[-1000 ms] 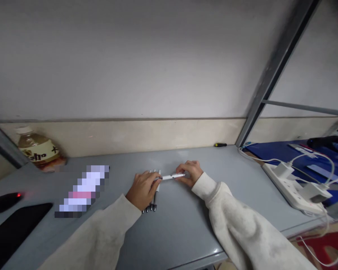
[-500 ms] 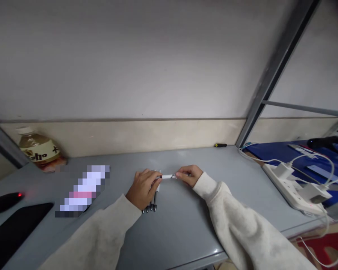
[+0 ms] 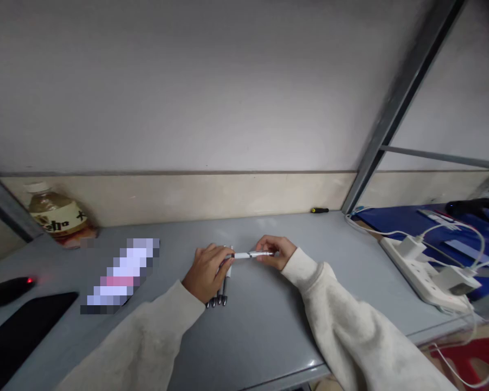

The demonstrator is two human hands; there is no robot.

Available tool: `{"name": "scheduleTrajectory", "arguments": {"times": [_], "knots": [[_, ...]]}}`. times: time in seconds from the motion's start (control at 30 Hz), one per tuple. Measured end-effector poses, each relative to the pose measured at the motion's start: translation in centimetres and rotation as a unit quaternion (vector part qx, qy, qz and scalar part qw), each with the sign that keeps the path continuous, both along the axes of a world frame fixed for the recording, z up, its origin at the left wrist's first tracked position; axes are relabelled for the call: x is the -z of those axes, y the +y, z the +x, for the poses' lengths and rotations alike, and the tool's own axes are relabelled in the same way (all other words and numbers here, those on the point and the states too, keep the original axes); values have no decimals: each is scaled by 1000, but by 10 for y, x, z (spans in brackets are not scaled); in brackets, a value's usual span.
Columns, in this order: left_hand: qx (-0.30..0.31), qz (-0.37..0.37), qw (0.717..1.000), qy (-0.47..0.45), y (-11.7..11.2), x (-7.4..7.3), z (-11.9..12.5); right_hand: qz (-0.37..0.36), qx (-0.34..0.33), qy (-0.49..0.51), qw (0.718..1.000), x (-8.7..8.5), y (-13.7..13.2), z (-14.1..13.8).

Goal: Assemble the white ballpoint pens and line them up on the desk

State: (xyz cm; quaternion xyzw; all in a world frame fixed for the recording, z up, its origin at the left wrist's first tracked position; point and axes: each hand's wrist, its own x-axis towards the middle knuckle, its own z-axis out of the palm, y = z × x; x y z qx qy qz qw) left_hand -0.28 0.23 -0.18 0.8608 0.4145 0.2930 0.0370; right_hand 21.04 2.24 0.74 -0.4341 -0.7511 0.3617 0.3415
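Observation:
Both hands hold one white pen (image 3: 244, 254) level above the grey table (image 3: 269, 315). My left hand (image 3: 207, 271) pinches its left end with curled fingers. At the pen's right end my right hand (image 3: 276, 251) is closed round the barrel. Under my left hand lie several more pens (image 3: 219, 296) side by side, their dark tips pointing toward me. Both sleeves are off-white.
A drink bottle (image 3: 55, 215) lies at the back left. A pixelated object (image 3: 120, 276) sits left of my hands, a black device (image 3: 12, 339) and a mouse with a red light (image 3: 8, 289) at far left. A power strip (image 3: 426, 274) with chargers lies right, near a metal post (image 3: 385, 119).
The right hand has shifted its grip slightly along the pen's right end; the left hand and the pens on the table stay put.

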Motion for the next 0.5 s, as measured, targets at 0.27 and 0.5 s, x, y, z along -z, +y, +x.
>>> {"name": "scheduleTrajectory", "arguments": {"times": [0.27,0.5], "knots": [[4,-4,1000,1,0,0,0,4,-36,14,999,-1,-2,2],[9,-6,1000,4,0,1,0,12,-20,13,1000,0,0,2]]}}
